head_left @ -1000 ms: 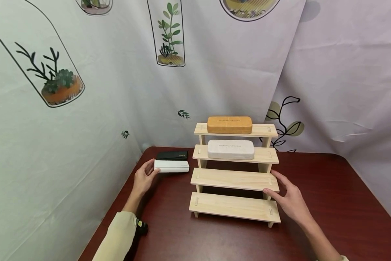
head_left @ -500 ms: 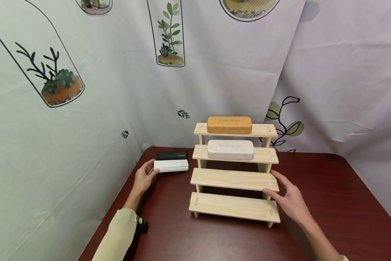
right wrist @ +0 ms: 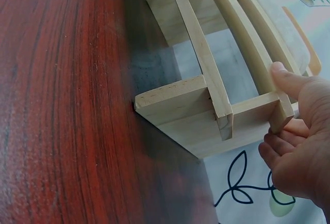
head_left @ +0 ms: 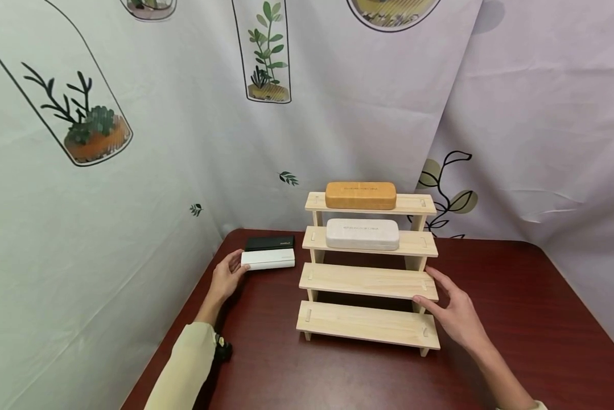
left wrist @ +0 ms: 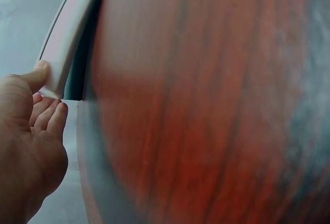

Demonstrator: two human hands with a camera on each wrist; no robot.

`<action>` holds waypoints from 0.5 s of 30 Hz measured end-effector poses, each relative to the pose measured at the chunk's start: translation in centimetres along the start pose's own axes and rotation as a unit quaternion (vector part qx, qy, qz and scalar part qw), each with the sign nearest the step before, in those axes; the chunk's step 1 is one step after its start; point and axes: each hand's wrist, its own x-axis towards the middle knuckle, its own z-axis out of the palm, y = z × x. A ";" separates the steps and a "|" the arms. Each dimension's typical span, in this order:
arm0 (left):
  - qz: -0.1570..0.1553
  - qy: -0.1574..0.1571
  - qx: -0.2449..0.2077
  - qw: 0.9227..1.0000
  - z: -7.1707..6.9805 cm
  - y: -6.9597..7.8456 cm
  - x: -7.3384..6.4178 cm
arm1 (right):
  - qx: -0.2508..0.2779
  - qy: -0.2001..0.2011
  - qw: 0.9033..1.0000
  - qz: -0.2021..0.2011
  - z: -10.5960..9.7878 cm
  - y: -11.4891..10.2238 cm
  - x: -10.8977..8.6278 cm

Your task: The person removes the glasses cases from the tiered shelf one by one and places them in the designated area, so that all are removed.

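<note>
My left hand (head_left: pixel 227 277) pinches the left end of a slim white glasses case (head_left: pixel 268 259). Thumb and fingers close on that end in the left wrist view, the thumb on one face of the case and the fingertips at its lower edge. Just behind lies a black case (head_left: pixel 269 243) with small gold lettering. On the right, my right hand (head_left: pixel 457 314) grips the right end of the second step up on a four-tier wooden display stand (head_left: pixel 368 323). In the right wrist view its thumb (right wrist: pixel 281 69) presses the board, with fingers curled below.
An orange glasses case (head_left: pixel 360 196) rests on the stand's top tier and a pale grey one (head_left: pixel 362 234) on the tier below. The two lower tiers are bare wood. Under everything is a dark red wooden table (head_left: pixel 296 370), backed by a printed white curtain (head_left: pixel 358 114).
The white glasses case has shifted very slightly left along with my left hand. My right hand stays on the stand, and the other cases have not moved.
</note>
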 end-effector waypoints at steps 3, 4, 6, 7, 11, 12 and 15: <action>-0.002 -0.005 0.007 1.000 0.0 -0.3 0.2 | 0.001 0.002 1.000 -0.001 0.1 0.1 -0.1; -0.001 -0.007 0.008 1.000 0.0 -0.3 0.3 | 0.001 0.002 1.000 -0.001 0.1 0.1 -0.1; 0.001 -0.009 0.011 1.000 0.1 -0.5 0.4 | 0.000 0.003 1.000 -0.001 0.1 0.2 -0.1; 0.004 -0.011 0.012 1.000 0.1 -0.5 0.5 | 0.000 0.004 1.000 0.000 0.1 0.2 -0.1; 0.012 -0.019 0.023 0.999 0.1 -0.6 0.8 | 0.000 0.005 1.000 0.000 0.1 0.1 -0.1; 0.013 -0.020 0.028 0.999 0.1 -0.7 0.8 | -0.001 0.005 1.000 0.000 0.1 0.1 -0.1; 0.013 -0.023 0.042 0.999 0.1 -0.7 0.9 | -0.001 0.004 1.000 0.001 0.1 0.0 -0.1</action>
